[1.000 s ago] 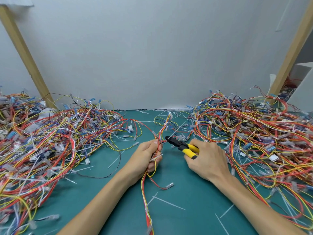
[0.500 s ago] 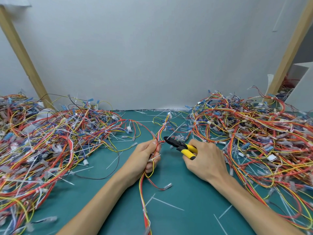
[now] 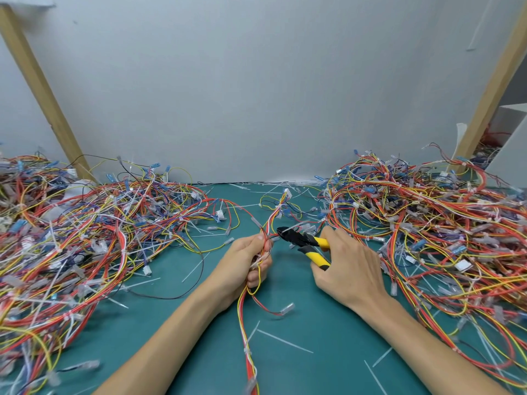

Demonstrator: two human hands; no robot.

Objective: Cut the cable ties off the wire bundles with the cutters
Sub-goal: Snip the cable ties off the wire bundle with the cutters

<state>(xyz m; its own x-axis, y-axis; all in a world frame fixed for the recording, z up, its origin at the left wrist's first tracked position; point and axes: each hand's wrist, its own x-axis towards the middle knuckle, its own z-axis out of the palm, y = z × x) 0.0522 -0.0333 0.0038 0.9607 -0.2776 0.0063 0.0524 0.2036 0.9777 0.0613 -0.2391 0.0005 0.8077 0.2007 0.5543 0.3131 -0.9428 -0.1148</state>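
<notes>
Head view. Dark green counter (image 3: pixel 328 332). A white backboard (image 3: pixel 256 95) stands along its far edge. One slanted wooden post (image 3: pixel 42 89) is at the far left corner and a second wooden post (image 3: pixel 490 89) at the far right corner.

Mid-counter, the left hand (image 3: pixel 245 260) has its fingers curled round a thin wire bundle of red, yellow and white leads (image 3: pixel 244 337), with the thumb on top, pressed against the wires. The bundle runs from a white plug connector (image 3: pixel 286 192) near the far edge, through the fist, then down toward the near edge. A white cable tie (image 3: pixel 247 350) wraps it below the hand. A second pale tie sits at the fist, too blurred to describe.

The right hand (image 3: pixel 350 269) is just to the right of the left one and apart from it. Its fingers are wrapped round the yellow-and-black handles of the black-headed cutters (image 3: pixel 302 240), and the handles are slightly spread. The cutter head points left at the bundle, its tip just beside the wires above the left thumb. Contact with wire or tie: cannot tell. Gap between the jaws: cannot tell.

Along the left edge is a large tangled pile of red, yellow, blue and white wire bundles (image 3: pixel 85 238), with many white ties and clear connectors showing. Along the right edge is a similar large pile (image 3: pixel 427 223), which reaches close to the right wrist.

Loose white tie offcuts (image 3: pixel 285 342) lie scattered on the bare green between the forearms and near the far edge.
</notes>
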